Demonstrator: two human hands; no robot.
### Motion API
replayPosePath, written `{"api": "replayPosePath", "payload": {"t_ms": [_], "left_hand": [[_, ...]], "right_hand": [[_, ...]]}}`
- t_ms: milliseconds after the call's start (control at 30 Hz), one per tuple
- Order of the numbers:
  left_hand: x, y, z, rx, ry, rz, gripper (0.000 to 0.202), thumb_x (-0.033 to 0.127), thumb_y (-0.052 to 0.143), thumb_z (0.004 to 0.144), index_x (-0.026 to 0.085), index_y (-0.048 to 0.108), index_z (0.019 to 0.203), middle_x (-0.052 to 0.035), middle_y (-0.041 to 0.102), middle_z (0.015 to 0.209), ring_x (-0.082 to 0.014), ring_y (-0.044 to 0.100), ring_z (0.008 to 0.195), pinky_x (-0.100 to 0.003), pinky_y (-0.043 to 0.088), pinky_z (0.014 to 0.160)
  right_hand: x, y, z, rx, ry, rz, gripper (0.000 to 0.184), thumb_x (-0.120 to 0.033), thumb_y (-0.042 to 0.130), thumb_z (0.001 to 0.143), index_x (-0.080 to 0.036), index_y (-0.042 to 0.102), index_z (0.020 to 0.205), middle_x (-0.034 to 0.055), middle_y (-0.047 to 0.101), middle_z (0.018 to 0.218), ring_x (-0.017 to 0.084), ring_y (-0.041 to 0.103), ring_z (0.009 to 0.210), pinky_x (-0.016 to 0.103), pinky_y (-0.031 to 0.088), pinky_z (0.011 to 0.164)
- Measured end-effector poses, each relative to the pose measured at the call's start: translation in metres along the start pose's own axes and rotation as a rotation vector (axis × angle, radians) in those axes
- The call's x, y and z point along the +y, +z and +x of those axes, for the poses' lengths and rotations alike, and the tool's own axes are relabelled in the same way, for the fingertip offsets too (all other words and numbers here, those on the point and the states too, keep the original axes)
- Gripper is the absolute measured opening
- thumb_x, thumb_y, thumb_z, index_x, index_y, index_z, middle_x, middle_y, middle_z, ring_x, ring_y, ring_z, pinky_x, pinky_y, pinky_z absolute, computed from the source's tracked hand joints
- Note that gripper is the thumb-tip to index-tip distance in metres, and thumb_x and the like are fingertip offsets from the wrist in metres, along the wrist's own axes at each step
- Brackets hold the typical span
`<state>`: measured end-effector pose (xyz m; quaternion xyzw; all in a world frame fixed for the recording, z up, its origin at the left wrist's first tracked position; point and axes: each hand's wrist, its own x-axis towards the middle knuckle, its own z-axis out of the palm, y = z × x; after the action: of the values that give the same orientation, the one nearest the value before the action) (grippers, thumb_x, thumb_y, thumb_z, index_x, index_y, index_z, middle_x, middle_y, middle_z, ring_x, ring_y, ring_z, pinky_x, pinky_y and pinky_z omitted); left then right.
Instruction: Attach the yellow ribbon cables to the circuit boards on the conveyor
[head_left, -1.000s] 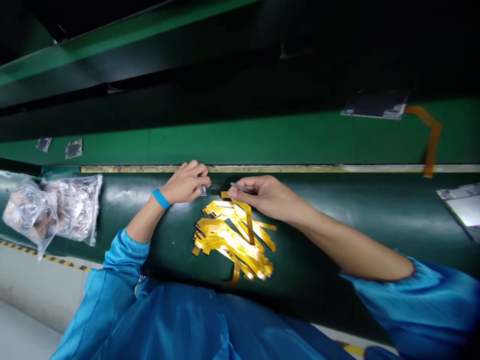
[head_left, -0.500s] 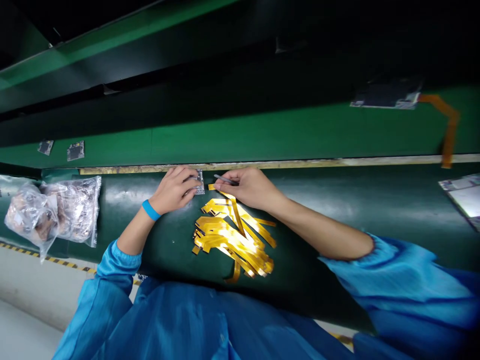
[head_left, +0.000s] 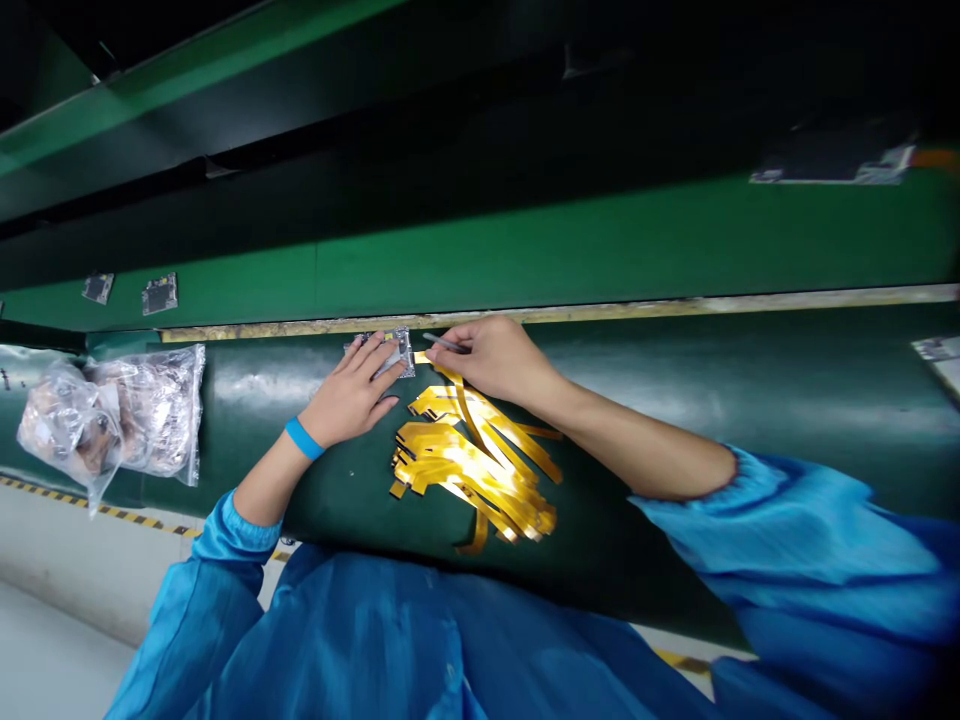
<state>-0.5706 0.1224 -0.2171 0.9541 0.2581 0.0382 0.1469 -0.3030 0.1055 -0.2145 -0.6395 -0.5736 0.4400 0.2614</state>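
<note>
My left hand [head_left: 358, 388], with a blue band at its wrist, lies with fingers spread over a small circuit board [head_left: 406, 352] and presses on it; part of the board is hidden beneath them. Pinched in my right hand [head_left: 499, 358] is a gold flat flex cable [head_left: 459, 385], close to its end. That end meets the board's right edge; whether it sits in a connector I cannot tell. A thin grey stick-like tool [head_left: 444, 343] also juts from the right hand's grip. Below both hands lies a loose pile of gold flex cables [head_left: 472, 470].
Clear plastic bags [head_left: 150, 415] with copper-coloured contents lie at the left. On the green ledge [head_left: 525, 255] behind are small boards [head_left: 160, 294] at left and a larger board [head_left: 832, 165] with an orange cable at right. Another board [head_left: 941, 350] sits at the far right edge.
My left fingers have spread flatter across the board, showing more of it. The cable end in my right hand has come up against the board's right edge. The view has shifted slightly.
</note>
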Motion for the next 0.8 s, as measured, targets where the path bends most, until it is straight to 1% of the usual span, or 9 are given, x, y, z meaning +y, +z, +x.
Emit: {"api": "replayPosePath", "payload": {"t_ms": [133, 267, 433, 633, 800], "left_hand": [[0.0004, 0.0021, 0.0005, -0.004, -0.018, -0.017, 0.051, 0.032, 0.058, 0.111, 0.019, 0.055, 0.16, -0.0195, 0.046, 0.175, -0.0386, 0.03, 0.172, -0.072, 0.032, 0.137], [0.0005, 0.004, 0.0007, -0.004, -0.032, -0.02, 0.053, 0.031, 0.059, 0.11, 0.02, 0.054, 0.162, -0.0192, 0.045, 0.176, -0.0384, 0.029, 0.173, -0.071, 0.03, 0.138], [0.0006, 0.0046, 0.0006, -0.003, -0.031, -0.022, 0.053, 0.031, 0.059, 0.11, 0.022, 0.053, 0.162, -0.0182, 0.046, 0.176, -0.0377, 0.03, 0.172, -0.072, 0.03, 0.138], [0.0006, 0.0066, 0.0005, -0.003, -0.029, -0.023, 0.054, 0.031, 0.059, 0.11, 0.02, 0.052, 0.162, -0.0187, 0.043, 0.178, -0.0378, 0.027, 0.173, -0.072, 0.029, 0.138], [0.0006, 0.007, 0.0003, 0.002, -0.022, -0.015, 0.053, 0.03, 0.059, 0.11, 0.018, 0.053, 0.161, -0.02, 0.043, 0.178, -0.0387, 0.027, 0.173, -0.072, 0.029, 0.138]], "right_hand": [[-0.0025, 0.0005, 0.0013, 0.01, 0.004, -0.005, 0.022, -0.037, 0.072, 0.083, -0.019, 0.079, 0.073, 0.0036, 0.074, 0.068, 0.019, 0.064, 0.066, 0.032, 0.043, 0.062], [0.0007, 0.0017, 0.0029, 0.012, 0.003, -0.018, 0.023, -0.038, 0.072, 0.083, -0.018, 0.08, 0.075, 0.0039, 0.075, 0.068, 0.019, 0.064, 0.065, 0.032, 0.042, 0.061], [0.0042, 0.0018, 0.0046, -0.004, -0.008, -0.004, 0.023, -0.039, 0.074, 0.082, -0.019, 0.08, 0.073, 0.0044, 0.076, 0.069, 0.019, 0.064, 0.066, 0.031, 0.043, 0.061], [0.0018, 0.0014, 0.0058, 0.004, 0.017, 0.018, 0.021, -0.037, 0.074, 0.083, -0.019, 0.082, 0.076, 0.0036, 0.076, 0.071, 0.019, 0.064, 0.067, 0.032, 0.044, 0.062], [0.0021, 0.0026, 0.006, -0.006, 0.047, -0.034, 0.019, -0.035, 0.074, 0.083, -0.019, 0.081, 0.076, 0.0041, 0.077, 0.072, 0.019, 0.064, 0.067, 0.032, 0.045, 0.064]]}}
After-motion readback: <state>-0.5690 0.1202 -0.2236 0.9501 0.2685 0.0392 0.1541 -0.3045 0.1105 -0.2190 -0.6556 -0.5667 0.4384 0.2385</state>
